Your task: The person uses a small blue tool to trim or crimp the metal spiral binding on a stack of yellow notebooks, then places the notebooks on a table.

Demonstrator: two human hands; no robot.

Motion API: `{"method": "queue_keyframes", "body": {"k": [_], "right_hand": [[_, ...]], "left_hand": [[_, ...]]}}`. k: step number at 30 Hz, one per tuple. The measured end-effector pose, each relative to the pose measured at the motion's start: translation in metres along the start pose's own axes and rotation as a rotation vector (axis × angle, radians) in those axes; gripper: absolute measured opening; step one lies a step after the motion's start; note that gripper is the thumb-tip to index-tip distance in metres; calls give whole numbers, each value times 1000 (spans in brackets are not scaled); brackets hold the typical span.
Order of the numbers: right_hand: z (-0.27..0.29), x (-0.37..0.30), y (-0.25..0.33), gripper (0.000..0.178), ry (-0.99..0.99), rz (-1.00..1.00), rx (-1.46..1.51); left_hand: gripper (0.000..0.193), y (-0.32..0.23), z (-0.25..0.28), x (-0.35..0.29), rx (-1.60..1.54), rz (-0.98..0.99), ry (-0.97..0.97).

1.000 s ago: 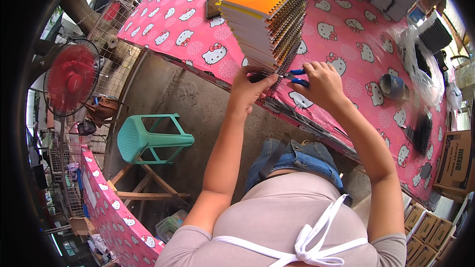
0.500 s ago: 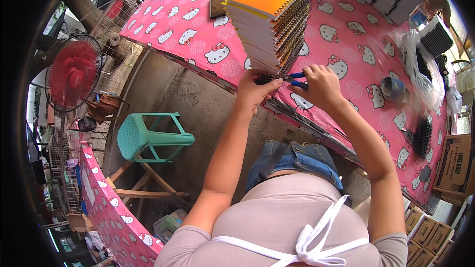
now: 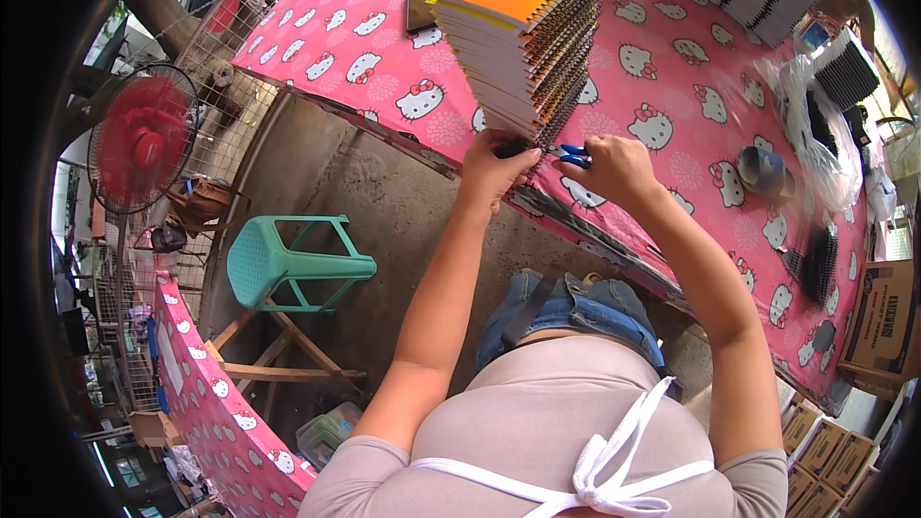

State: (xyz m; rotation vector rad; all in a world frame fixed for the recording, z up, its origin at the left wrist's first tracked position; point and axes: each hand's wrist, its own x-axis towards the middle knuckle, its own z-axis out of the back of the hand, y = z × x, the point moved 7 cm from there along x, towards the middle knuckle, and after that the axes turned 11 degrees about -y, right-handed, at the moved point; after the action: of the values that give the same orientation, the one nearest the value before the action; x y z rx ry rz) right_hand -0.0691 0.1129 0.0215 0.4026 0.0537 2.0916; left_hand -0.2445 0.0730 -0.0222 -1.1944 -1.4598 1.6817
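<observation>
Spiral notebooks (image 3: pixel 518 58) rise in a tall pile just beyond the two hands, a yellow-orange cover on top and the coiled spines along the right side. From where I stand, the left hand (image 3: pixel 493 171) is closed around the pile's near bottom corner, its thumb lying toward the coils; some of its fingers are hidden from me. The right hand (image 3: pixel 619 171) is clamped on blue-handled pliers (image 3: pixel 576 155), which point leftward at the left thumb; whether their jaws bite on a coil I cannot tell. Beneath both hands spreads a pink tablecloth (image 3: pixel 662 67) with white cat faces. Past the left hand, beside the pile, lies a dark phone (image 3: pixel 422 8). To the right of the right hand sit a short roll (image 3: pixel 763 173), a clear plastic bag (image 3: pixel 835 163) and a bunch of black coils (image 3: pixel 820 264). Well to the left of the left hand stand a green stool (image 3: pixel 257 264) and, farther out, a red fan (image 3: pixel 144 144)
</observation>
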Motion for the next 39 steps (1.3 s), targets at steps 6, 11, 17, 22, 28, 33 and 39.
{"method": "queue_keyframes", "body": {"k": [6, 11, 17, 22, 28, 33, 39], "right_hand": [[21, -10, 2, 57, -367, 159, -83], [13, -1, 6, 56, -268, 166, -87], [1, -4, 2, 58, 175, -57, -77], [16, -15, 1, 54, -468, 276, -114], [-18, -4, 2, 53, 220, -20, -81], [1, -14, -6, 51, -251, 157, -89], [-23, -1, 2, 52, 108, 22, -73]], "left_hand": [[42, 11, 12, 5, -31, 111, -34], [43, 7, -1, 1, -11, 61, 20], [48, 22, 14, 11, -26, 115, -50], [48, 20, 0, 6, 7, 119, 27], [43, 33, 7, 11, 9, 122, 10], [43, 28, 10, 8, -13, 110, 8], [40, 37, 2, 18, 9, -95, 6]]}}
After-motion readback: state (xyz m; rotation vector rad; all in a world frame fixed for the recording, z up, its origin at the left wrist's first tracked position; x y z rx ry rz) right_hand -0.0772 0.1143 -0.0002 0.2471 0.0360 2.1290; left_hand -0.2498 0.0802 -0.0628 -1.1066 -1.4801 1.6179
